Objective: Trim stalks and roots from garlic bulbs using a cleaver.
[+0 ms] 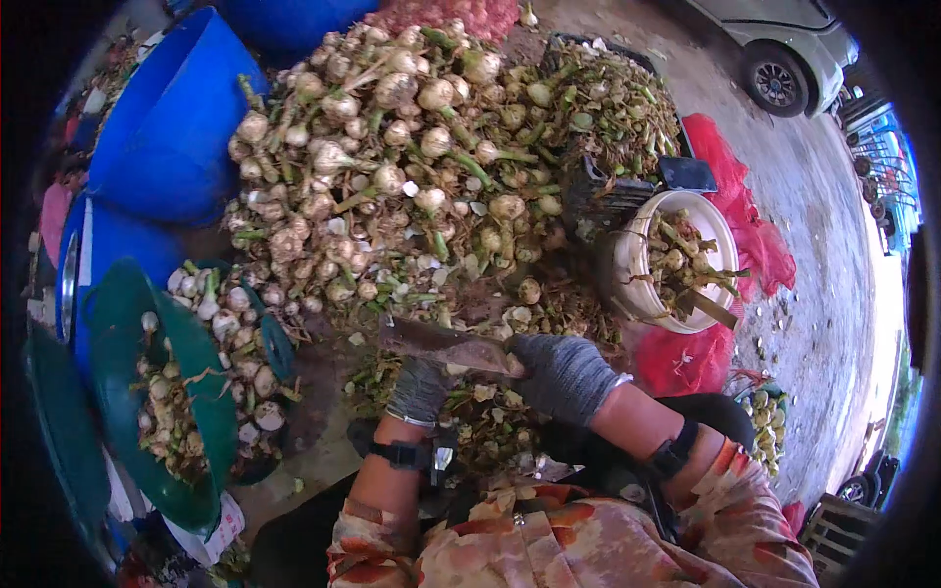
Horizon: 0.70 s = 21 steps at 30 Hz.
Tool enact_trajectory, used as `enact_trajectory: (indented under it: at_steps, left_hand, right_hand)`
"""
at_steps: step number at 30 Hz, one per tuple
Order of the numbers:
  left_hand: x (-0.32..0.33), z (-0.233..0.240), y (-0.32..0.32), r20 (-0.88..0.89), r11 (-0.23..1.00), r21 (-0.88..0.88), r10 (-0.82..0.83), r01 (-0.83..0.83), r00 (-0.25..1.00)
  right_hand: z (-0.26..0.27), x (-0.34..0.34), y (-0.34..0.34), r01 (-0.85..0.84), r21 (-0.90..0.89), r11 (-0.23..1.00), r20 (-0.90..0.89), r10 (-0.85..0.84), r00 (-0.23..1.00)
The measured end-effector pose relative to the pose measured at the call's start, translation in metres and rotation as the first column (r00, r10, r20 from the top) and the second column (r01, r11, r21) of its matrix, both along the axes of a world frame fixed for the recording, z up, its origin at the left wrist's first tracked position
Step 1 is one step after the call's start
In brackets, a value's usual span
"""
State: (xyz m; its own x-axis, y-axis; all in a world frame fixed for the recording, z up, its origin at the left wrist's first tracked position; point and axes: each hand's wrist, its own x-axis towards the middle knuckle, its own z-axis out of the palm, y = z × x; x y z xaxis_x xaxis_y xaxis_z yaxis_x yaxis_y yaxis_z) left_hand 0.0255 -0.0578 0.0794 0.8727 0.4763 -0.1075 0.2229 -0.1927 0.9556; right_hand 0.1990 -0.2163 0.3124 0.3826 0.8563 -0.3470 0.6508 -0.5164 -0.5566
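My right hand [562, 375], in a grey knit glove, grips the handle of a broad-bladed knife [448, 347]. The blade points left and lies across the front of my left hand [420, 389], which wears a matching glove. Its fingers are mostly hidden behind the blade, so I cannot see what they hold. A small pale piece [457, 369] shows just below the blade, between the hands. Beyond the knife rises a large heap of garlic bulbs [397, 176] with roots and cut stalks. Trimmings [489, 419] lie beneath my hands.
At right stands a white bucket [625, 272] holding stalked bulbs and a flat blade-like strip [709, 309]. Behind it is a black crate [606, 195] heaped with trimmings. Green tubs [121, 353] and blue barrels [162, 140] line the left. Red mesh [764, 242] lies right; a car [786, 44] is farther off.
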Motion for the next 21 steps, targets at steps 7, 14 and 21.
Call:
enact_trajectory:
  at_steps: [7, 14, 21]
  left_hand:
    - [-0.026, 0.175, -0.016, -0.139, 0.963, -0.269, -0.008, -0.03, 0.99]
    - [-0.044, 0.203, -0.023, -0.134, 0.982, -0.153, 0.09, -0.111, 0.987]
    - [-0.044, 0.189, -0.026, 0.267, 0.963, -0.229, 0.202, -0.141, 0.942]
  right_hand:
    - [-0.075, 0.016, -0.024, -0.344, -0.067, 0.937, 0.184, 0.35, 0.918]
    - [-0.011, -0.035, 0.021, 0.225, 0.043, 0.973, -0.384, -0.192, 0.903]
    - [-0.009, -0.045, 0.035, 0.455, -0.032, 0.89, -0.832, -0.276, 0.481]
